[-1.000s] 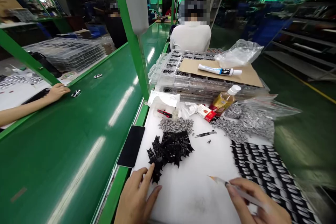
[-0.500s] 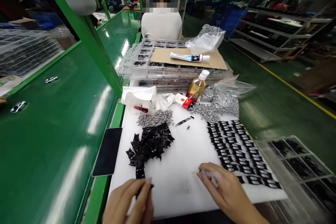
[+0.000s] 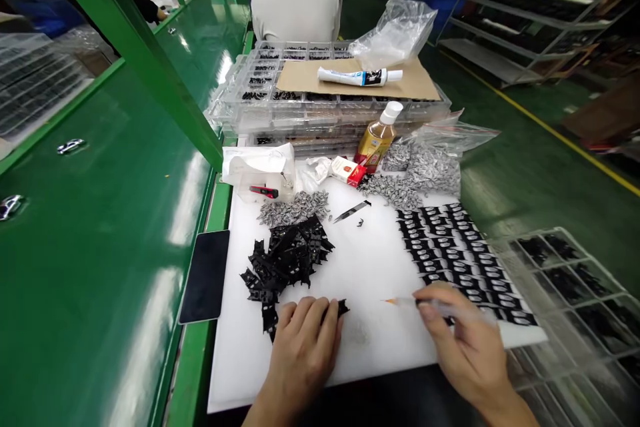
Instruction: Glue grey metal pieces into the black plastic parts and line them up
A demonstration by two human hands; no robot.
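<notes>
My left hand [image 3: 307, 340] rests on the white work surface with its fingers bent together over a small black plastic piece [image 3: 343, 307], whose notched end sticks out past the fingertips. A loose pile of similar black pieces [image 3: 290, 253] lies just beyond it. My right hand [image 3: 465, 340] is closed around a slim, pale, pen-like tool [image 3: 440, 305], smeared by motion; its thin orange tip points left, towards the left hand. Beyond the right hand lie rows of black pieces [image 3: 450, 240] with small grey parts on them. Heaps of small grey parts [image 3: 303, 208] sit further back.
A tablet-like dark slab [image 3: 205, 277] lies at the left edge beside the green conveyor [image 3: 120, 213]. Tweezers [image 3: 351, 211], a red cutter [image 3: 264, 192], a bottle [image 3: 376, 140] and stacked clear trays [image 3: 300, 113] stand further back. Another compartment tray [image 3: 545, 273] is at right. A person sits ahead.
My left hand has moved right and forward from beside the pile, with a black piece under its fingers. My right hand has shifted right with the tool. The view has tilted down.
</notes>
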